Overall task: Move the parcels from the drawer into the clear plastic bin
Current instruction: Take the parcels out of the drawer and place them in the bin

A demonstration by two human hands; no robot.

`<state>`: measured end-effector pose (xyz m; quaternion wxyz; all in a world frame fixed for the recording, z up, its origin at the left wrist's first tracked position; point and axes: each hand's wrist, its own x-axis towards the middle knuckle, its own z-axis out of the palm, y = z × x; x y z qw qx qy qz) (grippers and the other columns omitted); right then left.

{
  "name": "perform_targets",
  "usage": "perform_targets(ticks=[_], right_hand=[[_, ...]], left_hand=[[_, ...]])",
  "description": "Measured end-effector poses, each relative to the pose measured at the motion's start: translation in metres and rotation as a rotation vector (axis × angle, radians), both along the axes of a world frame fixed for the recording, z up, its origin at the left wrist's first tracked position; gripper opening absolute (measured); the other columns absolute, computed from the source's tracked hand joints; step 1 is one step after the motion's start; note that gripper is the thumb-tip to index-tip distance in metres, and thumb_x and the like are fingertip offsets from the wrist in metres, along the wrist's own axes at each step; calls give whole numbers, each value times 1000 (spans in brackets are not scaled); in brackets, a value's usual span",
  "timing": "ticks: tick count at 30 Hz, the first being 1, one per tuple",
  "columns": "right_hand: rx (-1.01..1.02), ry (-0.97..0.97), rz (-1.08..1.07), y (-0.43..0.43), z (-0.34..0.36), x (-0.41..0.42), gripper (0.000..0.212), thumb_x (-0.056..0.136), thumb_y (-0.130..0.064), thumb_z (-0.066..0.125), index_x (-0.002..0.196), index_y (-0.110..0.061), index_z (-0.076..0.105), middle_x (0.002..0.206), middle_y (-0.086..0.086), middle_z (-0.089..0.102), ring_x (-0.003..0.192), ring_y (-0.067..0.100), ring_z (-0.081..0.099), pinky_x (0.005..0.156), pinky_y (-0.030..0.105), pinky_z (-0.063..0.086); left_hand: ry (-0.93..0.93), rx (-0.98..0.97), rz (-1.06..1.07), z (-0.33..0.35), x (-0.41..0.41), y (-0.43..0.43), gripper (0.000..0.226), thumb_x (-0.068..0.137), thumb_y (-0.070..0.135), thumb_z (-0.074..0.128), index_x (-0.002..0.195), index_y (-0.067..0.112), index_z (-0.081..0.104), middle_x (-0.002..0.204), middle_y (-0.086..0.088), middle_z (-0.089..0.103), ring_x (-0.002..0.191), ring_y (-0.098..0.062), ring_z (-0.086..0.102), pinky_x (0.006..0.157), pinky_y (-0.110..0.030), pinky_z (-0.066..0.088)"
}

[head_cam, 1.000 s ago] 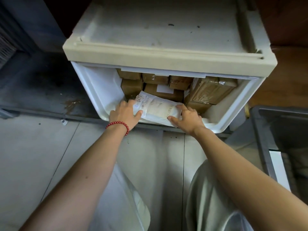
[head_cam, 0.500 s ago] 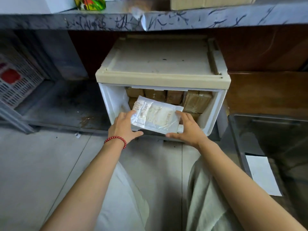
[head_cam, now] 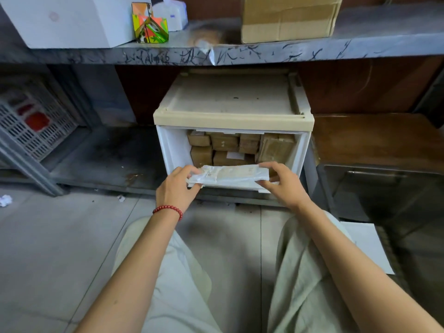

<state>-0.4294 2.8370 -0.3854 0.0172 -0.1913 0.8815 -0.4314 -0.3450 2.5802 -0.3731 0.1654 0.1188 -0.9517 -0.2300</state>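
Observation:
A flat white plastic-wrapped parcel (head_cam: 228,175) hangs level over the front lip of the open white drawer (head_cam: 171,150). My left hand (head_cam: 177,188) pinches its left end, and my right hand (head_cam: 283,186) grips its right end. Several brown taped parcels (head_cam: 223,143) are stacked at the back of the drawer. The clear plastic bin (head_cam: 374,195) stands on the floor to the right, partly cut off by the frame edge.
The drawer unit sits under a scuffed grey shelf (head_cam: 240,55) carrying a cardboard box (head_cam: 288,19) and a white box (head_cam: 72,20). A white lattice crate (head_cam: 31,121) leans at the left. My knees fill the lower middle. A paper sheet (head_cam: 367,246) lies by the bin.
Both hands have lifted the white parcel out of the drawer and levelled it over the front lip. My head has pulled back, so the shelf and floor now show.

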Motion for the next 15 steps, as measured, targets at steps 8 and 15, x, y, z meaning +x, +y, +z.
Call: perform_targets(ticks=[8, 15], right_hand=[[15, 8, -9, -9, -2, -1, 46, 95, -47, 51, 58, -20, 45, 57, -11, 43, 53, 3, 42, 57, 19, 30], [-293, -234, -64, -6, 10, 4, 29, 93, -44, 57, 102, -17, 56, 96, -6, 60, 88, 11, 58, 75, 23, 48]], left_hand=[[76, 354, 73, -2, -7, -7, 28, 80, 40, 72, 86, 16, 59, 87, 8, 51, 72, -9, 54, 56, -18, 39], [81, 506, 5, 6, -25, 12, 22, 85, 44, 65, 89, 27, 52, 87, 15, 62, 77, 2, 58, 59, -20, 47]])
